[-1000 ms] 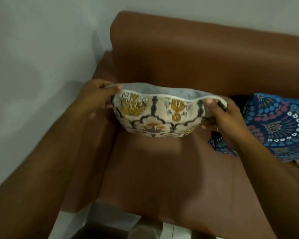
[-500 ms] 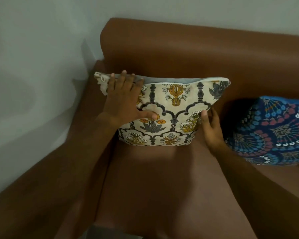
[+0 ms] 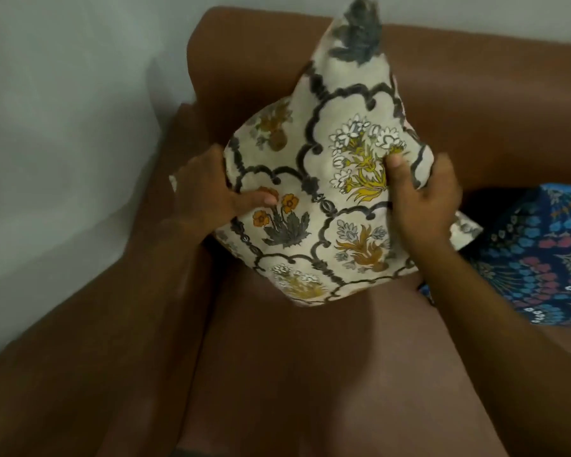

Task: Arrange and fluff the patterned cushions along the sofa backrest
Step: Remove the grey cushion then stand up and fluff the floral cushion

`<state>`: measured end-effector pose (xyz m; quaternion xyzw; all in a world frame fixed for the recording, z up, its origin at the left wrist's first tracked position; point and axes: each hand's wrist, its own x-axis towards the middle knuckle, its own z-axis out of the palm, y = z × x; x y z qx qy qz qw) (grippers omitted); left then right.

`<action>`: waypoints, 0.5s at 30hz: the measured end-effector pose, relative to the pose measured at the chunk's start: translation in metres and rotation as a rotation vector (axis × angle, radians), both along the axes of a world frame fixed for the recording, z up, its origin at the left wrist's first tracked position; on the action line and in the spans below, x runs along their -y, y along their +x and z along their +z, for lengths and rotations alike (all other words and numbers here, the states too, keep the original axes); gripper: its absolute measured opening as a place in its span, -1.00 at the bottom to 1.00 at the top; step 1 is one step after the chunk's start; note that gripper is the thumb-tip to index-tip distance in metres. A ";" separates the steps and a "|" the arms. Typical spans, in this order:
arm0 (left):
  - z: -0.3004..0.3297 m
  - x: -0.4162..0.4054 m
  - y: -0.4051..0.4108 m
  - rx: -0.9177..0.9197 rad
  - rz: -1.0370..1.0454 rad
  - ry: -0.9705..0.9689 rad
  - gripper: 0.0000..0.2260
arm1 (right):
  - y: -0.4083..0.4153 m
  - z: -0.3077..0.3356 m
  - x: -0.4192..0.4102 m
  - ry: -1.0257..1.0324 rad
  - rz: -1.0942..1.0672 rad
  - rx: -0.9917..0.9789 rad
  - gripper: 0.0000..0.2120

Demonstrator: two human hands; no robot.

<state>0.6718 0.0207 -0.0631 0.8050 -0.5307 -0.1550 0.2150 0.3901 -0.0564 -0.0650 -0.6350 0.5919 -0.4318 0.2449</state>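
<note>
At the far left a pale grey wall (image 3: 63, 127) meets the brown leather sofa (image 3: 310, 374), whose left armrest (image 3: 129, 291) runs toward the viewer. The left hand (image 3: 208, 196) is closed on the left edge of the cream fabric cushion printed with grey scalloped arches and orange and yellow flowers (image 3: 323, 199), thumb laid across its front and fingers hidden behind. The cushion stands on one corner over the seat near the sofa's left end, in front of the backrest (image 3: 475, 94), with its top corner pointing up past the backrest's upper edge. The right hand (image 3: 422, 196) grips the right edge the same way, thumb pressed into the print. Further right, a dark blue cushion with red, blue and white mandala patterning (image 3: 541, 258) lies on the seat against the backrest.

The cream cushion looks light and soft, its cover dimpling under the thumbs. Opposite side edges seem the best hold for plumping.
</note>
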 end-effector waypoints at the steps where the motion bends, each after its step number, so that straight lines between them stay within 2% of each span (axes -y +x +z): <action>1: -0.007 -0.005 -0.002 -0.019 0.020 0.000 0.17 | -0.002 0.009 0.008 -0.055 0.022 -0.078 -0.47; 3: -0.019 -0.012 -0.007 -0.003 0.065 0.025 0.21 | -0.002 0.009 0.014 -0.125 0.095 -0.223 -0.33; 6: -0.034 -0.019 -0.008 0.056 0.107 0.040 0.24 | -0.004 -0.017 0.006 -0.152 0.160 -0.287 -0.33; 12: -0.020 -0.007 0.001 0.181 0.110 -0.057 0.15 | 0.002 -0.034 0.003 -0.159 0.088 -0.166 -0.33; 15: -0.016 -0.007 0.011 0.171 0.103 -0.091 0.17 | 0.010 -0.037 0.001 -0.169 0.095 -0.130 -0.35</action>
